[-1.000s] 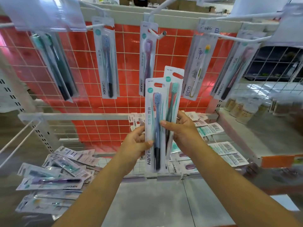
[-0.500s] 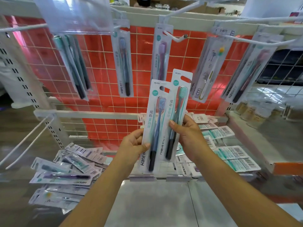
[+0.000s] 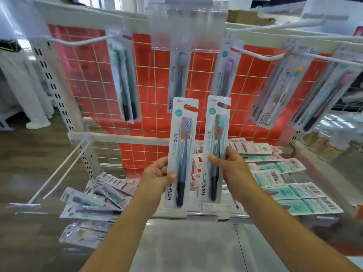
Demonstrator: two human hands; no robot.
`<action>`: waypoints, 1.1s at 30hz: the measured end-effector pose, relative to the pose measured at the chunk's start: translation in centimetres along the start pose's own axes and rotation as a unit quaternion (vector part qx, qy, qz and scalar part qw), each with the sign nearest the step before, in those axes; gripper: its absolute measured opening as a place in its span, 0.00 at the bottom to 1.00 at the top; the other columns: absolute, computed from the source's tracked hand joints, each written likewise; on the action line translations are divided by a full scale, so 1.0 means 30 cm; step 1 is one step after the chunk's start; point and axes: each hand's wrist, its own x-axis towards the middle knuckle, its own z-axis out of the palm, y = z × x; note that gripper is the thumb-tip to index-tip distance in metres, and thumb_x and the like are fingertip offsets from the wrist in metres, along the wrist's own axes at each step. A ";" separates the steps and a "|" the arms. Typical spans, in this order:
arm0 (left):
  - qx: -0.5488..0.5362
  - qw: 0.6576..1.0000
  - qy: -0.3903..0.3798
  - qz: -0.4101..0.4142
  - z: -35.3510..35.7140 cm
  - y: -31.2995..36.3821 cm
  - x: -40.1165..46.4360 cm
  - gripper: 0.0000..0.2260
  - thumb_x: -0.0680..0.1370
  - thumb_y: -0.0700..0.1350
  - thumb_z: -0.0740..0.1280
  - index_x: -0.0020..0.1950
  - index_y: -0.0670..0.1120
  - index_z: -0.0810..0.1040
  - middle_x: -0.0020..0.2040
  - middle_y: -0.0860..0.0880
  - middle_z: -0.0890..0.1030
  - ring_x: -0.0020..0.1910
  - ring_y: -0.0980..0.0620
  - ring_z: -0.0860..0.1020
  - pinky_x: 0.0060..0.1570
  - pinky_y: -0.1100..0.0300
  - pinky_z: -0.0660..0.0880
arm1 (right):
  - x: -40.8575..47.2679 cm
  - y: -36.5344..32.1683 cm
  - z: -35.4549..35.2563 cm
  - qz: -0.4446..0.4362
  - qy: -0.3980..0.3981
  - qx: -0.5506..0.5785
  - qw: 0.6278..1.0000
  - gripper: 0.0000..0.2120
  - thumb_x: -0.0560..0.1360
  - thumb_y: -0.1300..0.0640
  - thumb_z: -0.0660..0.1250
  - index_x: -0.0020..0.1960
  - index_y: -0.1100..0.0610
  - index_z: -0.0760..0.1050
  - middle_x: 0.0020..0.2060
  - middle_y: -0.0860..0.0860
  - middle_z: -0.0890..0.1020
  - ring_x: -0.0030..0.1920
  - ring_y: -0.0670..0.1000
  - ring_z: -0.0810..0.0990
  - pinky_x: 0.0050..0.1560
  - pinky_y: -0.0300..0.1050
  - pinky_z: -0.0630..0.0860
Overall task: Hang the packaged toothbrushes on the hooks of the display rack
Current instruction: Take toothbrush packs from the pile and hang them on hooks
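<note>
My left hand [image 3: 157, 177] grips a packaged blue toothbrush [image 3: 181, 152] upright by its lower half. My right hand [image 3: 233, 169] holds a packaged teal toothbrush [image 3: 216, 148] upright beside it, a small gap between the two. Both packs are below the white hooks [image 3: 257, 54] of the display rack [image 3: 153, 91], whose back is a white grid over red. Several packs hang there: a green one [image 3: 122, 75], a dark one [image 3: 179, 79], a purple one [image 3: 225, 73] and others to the right.
Loose toothbrush packs lie in piles on the wire shelf, at the left [image 3: 94, 201] and at the right [image 3: 290, 185]. Two bare hooks [image 3: 59, 169] stick out at the lower left. A clear price-tag flap [image 3: 186, 24] hangs overhead. Small jars [image 3: 330, 146] stand on the right shelf.
The two packs overlapped in front of me before; now they are pulled apart, one in each hand. The view has tilted up and shifted, so the rack appears lower and closer.
</note>
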 end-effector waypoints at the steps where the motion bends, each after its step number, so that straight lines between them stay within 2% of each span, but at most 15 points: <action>1: -0.001 1.000 0.001 0.001 -0.021 0.004 -0.004 0.17 0.75 0.27 0.60 0.52 0.47 0.77 0.42 0.50 0.85 0.44 0.53 0.83 0.41 0.62 0.80 | -0.003 0.004 0.022 0.001 -0.005 -0.002 1.000 0.11 0.76 0.66 0.64 0.56 0.55 0.76 0.50 0.52 0.84 0.50 0.53 0.83 0.48 0.47 0.80; 3: -0.003 1.000 0.005 -0.001 -0.066 0.010 -0.009 0.17 0.75 0.27 0.60 0.52 0.47 0.77 0.42 0.50 0.85 0.43 0.53 0.83 0.40 0.62 0.80 | -0.008 0.013 0.064 0.002 -0.012 -0.003 1.000 0.12 0.76 0.66 0.64 0.57 0.55 0.76 0.49 0.52 0.84 0.49 0.52 0.83 0.45 0.44 0.79; 6: -0.008 1.000 0.016 -0.002 -0.132 0.021 -0.013 0.16 0.75 0.27 0.60 0.52 0.47 0.77 0.42 0.50 0.85 0.44 0.52 0.83 0.40 0.61 0.80 | -0.009 0.027 0.130 0.015 -0.020 0.000 1.000 0.13 0.76 0.66 0.64 0.58 0.56 0.75 0.51 0.53 0.84 0.51 0.53 0.83 0.51 0.49 0.79; 11: -0.034 0.999 0.025 0.010 -0.234 0.052 -0.018 0.17 0.74 0.25 0.60 0.51 0.45 0.77 0.40 0.50 0.85 0.40 0.54 0.83 0.35 0.64 0.79 | -0.006 0.043 0.239 0.008 -0.034 -0.006 0.999 0.13 0.75 0.68 0.64 0.57 0.57 0.76 0.50 0.53 0.84 0.51 0.54 0.82 0.54 0.50 0.78; 16: -0.046 0.998 0.023 0.029 -0.316 0.079 -0.021 0.16 0.74 0.26 0.60 0.51 0.44 0.77 0.39 0.50 0.85 0.38 0.55 0.83 0.35 0.64 0.79 | 0.001 0.070 0.343 0.001 -0.038 -0.024 0.999 0.12 0.74 0.67 0.66 0.56 0.58 0.76 0.49 0.54 0.83 0.52 0.55 0.81 0.57 0.51 0.77; 22: -0.063 0.997 0.032 0.039 -0.407 0.097 -0.030 0.16 0.74 0.25 0.59 0.52 0.43 0.76 0.38 0.50 0.85 0.37 0.55 0.83 0.35 0.64 0.79 | 0.008 0.083 0.444 0.008 -0.041 -0.041 0.998 0.11 0.73 0.67 0.67 0.52 0.54 0.77 0.51 0.55 0.83 0.53 0.56 0.81 0.59 0.57 0.75; 29: -0.083 0.995 0.036 0.052 -0.479 0.109 -0.028 0.15 0.74 0.25 0.58 0.53 0.41 0.76 0.39 0.48 0.85 0.39 0.53 0.83 0.38 0.62 0.80 | 0.008 0.084 0.522 0.002 -0.070 -0.063 0.996 0.09 0.74 0.66 0.65 0.50 0.54 0.76 0.49 0.56 0.83 0.52 0.58 0.81 0.57 0.58 0.76; 33: -0.108 0.991 0.055 0.056 -0.530 0.115 -0.025 0.16 0.74 0.26 0.59 0.55 0.41 0.76 0.42 0.46 0.85 0.41 0.51 0.84 0.38 0.61 0.80 | 0.026 0.040 0.586 -0.033 -0.092 -0.109 0.989 0.07 0.75 0.65 0.64 0.50 0.55 0.75 0.48 0.54 0.82 0.49 0.55 0.81 0.49 0.48 0.80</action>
